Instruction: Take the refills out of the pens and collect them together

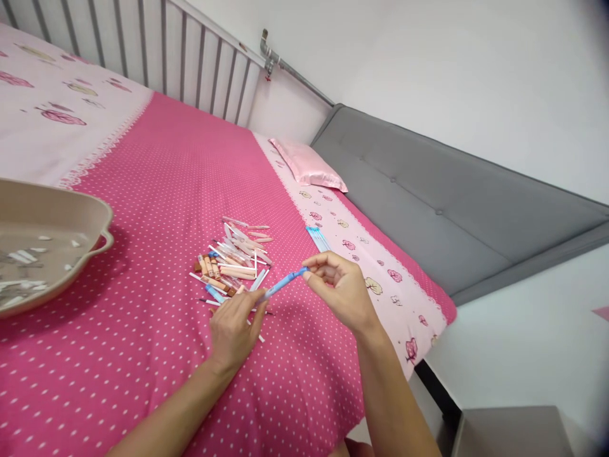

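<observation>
A blue pen (284,284) hangs a little above the pink dotted bedsheet (157,209), held at both ends. My left hand (235,327) pinches its lower end and my right hand (337,289) pinches its upper tip. Just beyond my left hand lies a pile of pen parts (233,260), several orange, white and blue tubes and caps scattered on the sheet. A few finished blue pens (317,238) lie side by side to the right of the pile.
A beige plastic tray (71,209) with small white parts stands at the left. A pink pillow (309,165) lies by the grey padded headboard (451,209). A railing runs along the far side. The bed edge drops off at the right.
</observation>
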Available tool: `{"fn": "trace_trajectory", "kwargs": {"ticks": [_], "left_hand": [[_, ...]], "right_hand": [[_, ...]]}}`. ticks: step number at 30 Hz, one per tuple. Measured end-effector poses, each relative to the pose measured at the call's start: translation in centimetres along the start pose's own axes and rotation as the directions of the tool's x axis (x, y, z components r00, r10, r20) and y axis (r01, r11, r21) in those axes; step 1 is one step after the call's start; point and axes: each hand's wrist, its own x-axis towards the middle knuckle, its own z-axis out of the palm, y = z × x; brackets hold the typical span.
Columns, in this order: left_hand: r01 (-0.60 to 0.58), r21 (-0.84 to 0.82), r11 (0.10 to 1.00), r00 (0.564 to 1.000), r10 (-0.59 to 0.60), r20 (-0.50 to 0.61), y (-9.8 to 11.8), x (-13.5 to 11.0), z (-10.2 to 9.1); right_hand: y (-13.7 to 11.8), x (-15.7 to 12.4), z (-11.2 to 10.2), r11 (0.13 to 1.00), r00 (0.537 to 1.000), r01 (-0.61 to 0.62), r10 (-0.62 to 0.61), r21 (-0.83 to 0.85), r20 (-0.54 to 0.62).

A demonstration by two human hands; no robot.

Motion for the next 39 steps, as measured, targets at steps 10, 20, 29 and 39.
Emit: {"fn": "trace_trajectory", "kwargs": {"ticks": [10, 20, 29, 39], "left_hand": [[-0.016, 0.006, 1.0, 1.0, 0.016, -0.008, -0.1, -0.1, 0.0], [-0.003, -0.011, 1.0, 1.0, 0.003, -0.005, -0.4, -0.3, 0.1], [0.135, -0.196, 0.971, 0.99, -0.126, 0.058, 1.2, 6.0, -0.2], [0.408, -0.359, 0.839, 0.909, -0.339, 0.242, 0.8, 5.9, 2.7]], "right_hand": [[0.1, 0.2, 0.1, 0.999, 0.999, -0.042, 0.042, -0.033, -0.02], [0.0, 0.1, 0.2, 0.992, 0.996, -0.077, 0.082, -0.1, 0.047], [1.9, 0.3, 0.9, 0.984, 0.988, -0.151, 0.154, 0.093, -0.021], [7.3, -0.6, 7.6, 0.878, 0.945, -0.214, 0.297, 0.429, -0.138]]}}
